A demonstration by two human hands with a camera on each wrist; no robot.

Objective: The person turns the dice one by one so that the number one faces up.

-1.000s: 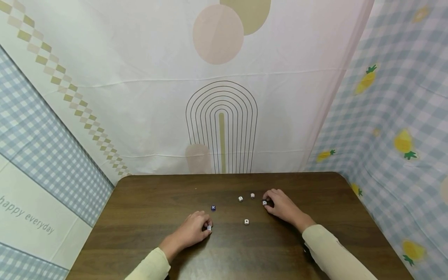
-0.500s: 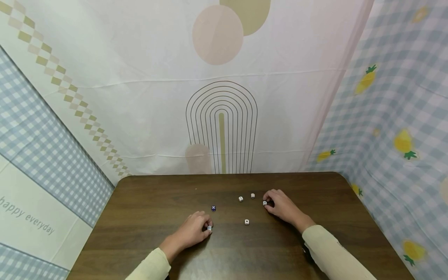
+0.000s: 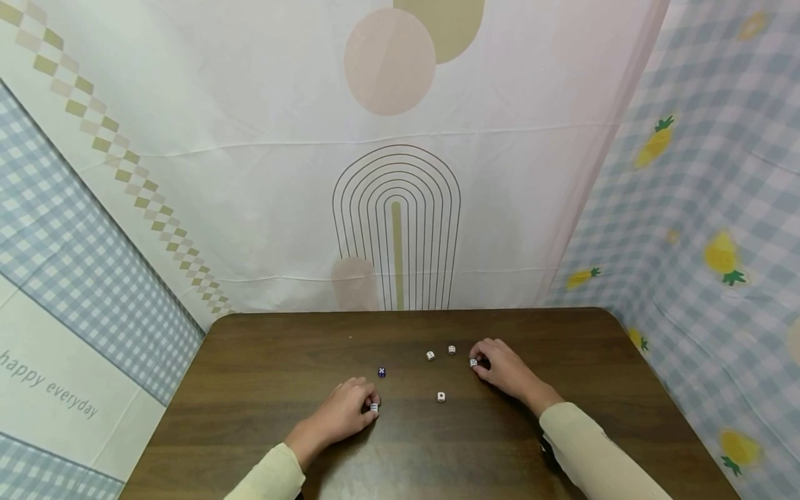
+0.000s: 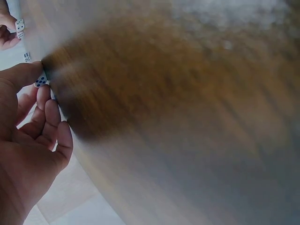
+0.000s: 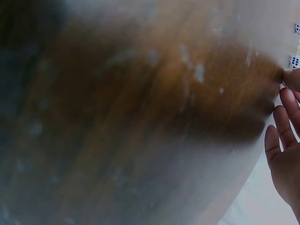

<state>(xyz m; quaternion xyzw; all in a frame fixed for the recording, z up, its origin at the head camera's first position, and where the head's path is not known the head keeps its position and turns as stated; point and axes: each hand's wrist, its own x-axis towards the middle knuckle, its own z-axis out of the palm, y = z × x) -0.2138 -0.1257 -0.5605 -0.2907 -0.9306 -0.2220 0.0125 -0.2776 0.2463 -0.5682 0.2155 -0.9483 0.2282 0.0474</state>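
Observation:
My left hand point(image 3: 369, 406) rests on the dark wooden table point(image 3: 262, 389) and pinches a white die point(image 3: 373, 407) between thumb and curled fingers. The left wrist view shows that die point(image 4: 41, 80) under the thumb tip. My right hand point(image 3: 478, 364) lies further back on the right and holds another white die point(image 3: 473, 362) at its fingertips. In the right wrist view a die point(image 5: 294, 62) sits just above the fingers point(image 5: 285, 117). Both wrists wear cream sleeves.
Loose on the table between the hands are a blue die point(image 3: 381, 372) and three white dice point(image 3: 430, 355), point(image 3: 451, 349), point(image 3: 441, 397). Patterned cloth walls point(image 3: 400, 173) close in the table at the back and on both sides.

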